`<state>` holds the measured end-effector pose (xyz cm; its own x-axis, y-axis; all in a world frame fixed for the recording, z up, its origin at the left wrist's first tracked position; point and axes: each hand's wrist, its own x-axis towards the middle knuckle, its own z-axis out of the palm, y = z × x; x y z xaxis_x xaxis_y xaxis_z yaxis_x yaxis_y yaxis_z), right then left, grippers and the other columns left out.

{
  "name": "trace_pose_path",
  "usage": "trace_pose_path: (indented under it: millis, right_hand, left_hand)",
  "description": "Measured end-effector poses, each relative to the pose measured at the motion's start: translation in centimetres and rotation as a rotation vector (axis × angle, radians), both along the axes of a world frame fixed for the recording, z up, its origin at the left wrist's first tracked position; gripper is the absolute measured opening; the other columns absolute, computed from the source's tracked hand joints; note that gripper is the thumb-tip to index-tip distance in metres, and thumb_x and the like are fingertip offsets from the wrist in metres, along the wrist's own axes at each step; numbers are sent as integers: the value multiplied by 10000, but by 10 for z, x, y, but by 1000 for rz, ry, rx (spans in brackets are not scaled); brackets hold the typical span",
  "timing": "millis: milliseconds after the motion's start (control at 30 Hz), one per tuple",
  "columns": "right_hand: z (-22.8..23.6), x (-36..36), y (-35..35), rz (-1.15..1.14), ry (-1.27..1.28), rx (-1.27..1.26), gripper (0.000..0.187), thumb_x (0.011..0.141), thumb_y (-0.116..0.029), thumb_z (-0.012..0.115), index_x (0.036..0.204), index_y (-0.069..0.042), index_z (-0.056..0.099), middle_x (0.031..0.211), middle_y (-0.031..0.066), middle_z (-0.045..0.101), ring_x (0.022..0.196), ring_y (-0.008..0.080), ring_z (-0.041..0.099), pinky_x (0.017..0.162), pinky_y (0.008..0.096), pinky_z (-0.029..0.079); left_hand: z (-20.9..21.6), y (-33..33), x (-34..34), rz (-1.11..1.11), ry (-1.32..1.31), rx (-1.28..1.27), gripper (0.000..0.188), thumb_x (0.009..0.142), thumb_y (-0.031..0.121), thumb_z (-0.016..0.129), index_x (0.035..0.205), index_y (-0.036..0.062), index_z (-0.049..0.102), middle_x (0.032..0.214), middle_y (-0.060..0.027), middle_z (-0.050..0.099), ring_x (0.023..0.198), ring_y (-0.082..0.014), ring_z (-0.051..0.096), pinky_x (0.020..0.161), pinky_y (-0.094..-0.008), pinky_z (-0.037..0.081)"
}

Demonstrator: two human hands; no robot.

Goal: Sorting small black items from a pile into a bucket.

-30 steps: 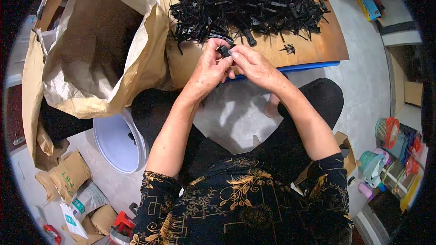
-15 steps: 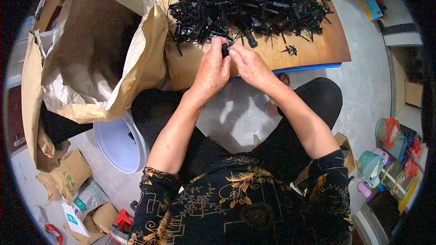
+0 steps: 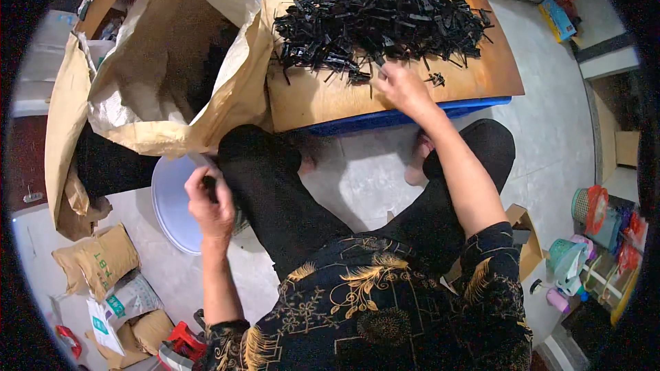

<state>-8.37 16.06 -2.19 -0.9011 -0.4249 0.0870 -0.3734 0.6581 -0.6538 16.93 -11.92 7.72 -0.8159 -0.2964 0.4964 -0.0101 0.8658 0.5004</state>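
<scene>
A heap of black plastic parts [image 3: 385,17] with thin stems covers much of a wooden board [image 3: 316,99]. At the heap's near edge, my right hand [image 3: 407,93] has its fingers closed at a black plastic part, its fingertips slightly blurred. A few small black pieces [image 3: 436,80] lie on the board just right of that hand. My left hand [image 3: 210,203] is low on the left, over the right rim of a white bucket [image 3: 175,213]. Its fingers are curled, and what they hold, if anything, is hidden.
A large open paper sack [image 3: 227,113] stands left of the board, above the bucket. Blue material [image 3: 405,115] shows under the board. Filled bags [image 3: 103,257] lie at lower left. Baskets and household things [image 3: 577,254] sit at the right.
My hands were together at the board's near edge, around a small dark part. They have separated: the left went down to the bucket, the right moved right to the heap.
</scene>
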Motion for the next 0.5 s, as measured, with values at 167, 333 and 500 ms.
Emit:
trace_pose_path:
  millis: [167, 333, 500]
  right_hand:
    - [2, 18, -16, 17, 54, 308, 314, 768, -321, 616, 781, -11, 565, 706, 204, 595, 737, 374, 591, 652, 455, 462]
    - [-18, 14, -19, -32, 75, 339, 249, 770, -260, 577, 813, -15, 588, 747, 220, 606, 753, 378, 594, 668, 472, 470]
    - [-5, 8, -6, -52, -132, 126, 233, 775, -241, 513, 788, -20, 586, 727, 213, 598, 755, 383, 589, 655, 458, 454]
  left_hand:
    - [-41, -105, 80, 387, -440, -48, 388, 789, 26, 540, 1160, 67, 434, 947, -165, 571, 766, -322, 587, 706, -348, 462]
    - [-28, -92, 68, 355, -327, -346, 402, 743, 15, 575, 1131, 27, 469, 1058, -195, 543, 984, -359, 522, 845, -386, 412]
    - [14, 22, -23, -239, 106, -232, 368, 697, -43, 605, 1050, 25, 524, 1013, -165, 571, 901, -340, 569, 772, -379, 471]
